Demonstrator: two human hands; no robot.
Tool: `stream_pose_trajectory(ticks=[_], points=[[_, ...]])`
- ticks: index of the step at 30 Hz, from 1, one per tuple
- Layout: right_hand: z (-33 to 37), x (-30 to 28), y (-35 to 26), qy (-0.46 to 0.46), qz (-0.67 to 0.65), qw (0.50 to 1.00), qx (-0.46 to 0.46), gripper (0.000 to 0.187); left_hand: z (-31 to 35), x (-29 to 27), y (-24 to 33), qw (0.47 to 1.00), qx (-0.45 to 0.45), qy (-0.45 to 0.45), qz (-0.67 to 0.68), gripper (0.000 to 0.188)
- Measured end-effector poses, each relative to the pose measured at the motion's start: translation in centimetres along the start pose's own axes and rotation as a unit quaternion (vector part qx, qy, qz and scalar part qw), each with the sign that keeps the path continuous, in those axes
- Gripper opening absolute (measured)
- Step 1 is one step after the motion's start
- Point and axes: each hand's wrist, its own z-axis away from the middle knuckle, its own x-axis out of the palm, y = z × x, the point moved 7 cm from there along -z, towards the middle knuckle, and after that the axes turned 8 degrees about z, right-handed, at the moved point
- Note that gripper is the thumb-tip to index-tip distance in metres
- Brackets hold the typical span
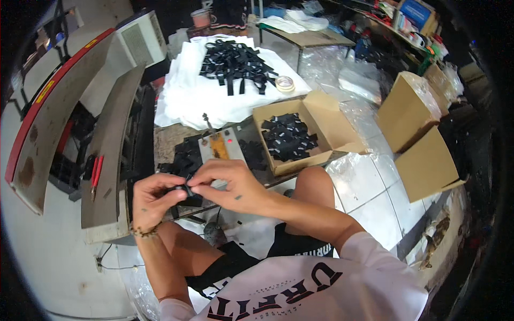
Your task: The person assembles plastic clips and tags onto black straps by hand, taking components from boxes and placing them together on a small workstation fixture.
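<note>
Between the fingertips of both hands is a small black strap piece (pixel 185 189), partly hidden by the fingers. My left hand (pixel 151 199), with a beaded bracelet at its wrist, pinches it from the left. From the right, my right hand (pixel 230 183) pinches the same piece. Just beyond the hands stands a small metal device (pixel 218 145) with a yellow-orange plate and a red light. Black pieces (pixel 187 155) lie heaped beside it. To the right, an opened cardboard box (pixel 302 165) holds many folded black pieces (pixel 289 137).
Farther back, white cloth (pixel 179 101) carries a pile of black straps (pixel 233 60) and a tape roll (pixel 285 84). Red-handled pliers (pixel 97 175) rest on a ledge at left, near a red-edged panel (pixel 59 80). More cardboard boxes (pixel 407 107) stand right. Clear plastic (pixel 348 174) covers floor tiles.
</note>
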Motion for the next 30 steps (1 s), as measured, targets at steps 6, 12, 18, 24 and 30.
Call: stream_pose_trajectory(ticks=[6, 12, 18, 24, 30], points=[[-3.8, -1.2, 0.3, 0.029, 0.022, 0.999, -0.036, 0.013, -3.8, -1.8, 1.6, 0.997, 0.031, 0.061, -0.032, 0.021], [-6.5, -3.5, 5.5, 0.031, -0.021, 0.995, 0.09, 0.011, -8.5, -1.5, 0.7, 0.997, 0.027, 0.073, -0.027, 0.022], [-5.8, -4.7, 9.6, 0.031, -0.047, 0.982, 0.183, 0.015, -10.5, 0.4, -2.4, 0.997, 0.033, 0.056, 0.044, 0.018], [-5.0, -4.8, 11.9, 0.048, -0.107, 0.969, 0.218, 0.017, -11.2, 0.7, -4.8, 0.995, -0.009, 0.077, 0.061, 0.018], [-4.2, -5.4, 13.1, 0.047, -0.083, 0.964, 0.248, 0.016, -11.6, 1.0, -6.5, 0.995, 0.006, 0.068, 0.074, 0.018]])
